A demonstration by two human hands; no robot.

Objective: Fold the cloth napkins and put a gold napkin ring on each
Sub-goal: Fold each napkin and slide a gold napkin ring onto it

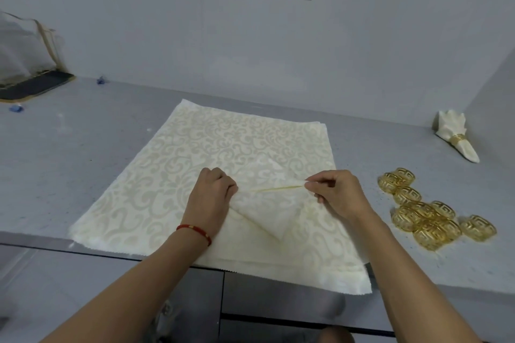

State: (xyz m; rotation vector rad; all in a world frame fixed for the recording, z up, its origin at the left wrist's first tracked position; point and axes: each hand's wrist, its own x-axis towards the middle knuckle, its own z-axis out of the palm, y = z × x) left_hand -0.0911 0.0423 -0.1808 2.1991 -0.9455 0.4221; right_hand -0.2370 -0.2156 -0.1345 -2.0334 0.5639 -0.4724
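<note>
Even soft light, wide-angle edge bending

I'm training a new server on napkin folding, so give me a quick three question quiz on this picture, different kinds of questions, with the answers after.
1. True or false: a finished napkin with a gold ring on it already lies at the far right of the counter.
2. Multiple choice: the pile of loose gold rings lies (A) left of the stack of napkins, (B) right of it, (C) on top of it.
3. Fill in: the left hand and right hand both grip the folded top ____.

Key: 1 true. 2 B. 3 napkin.
</note>
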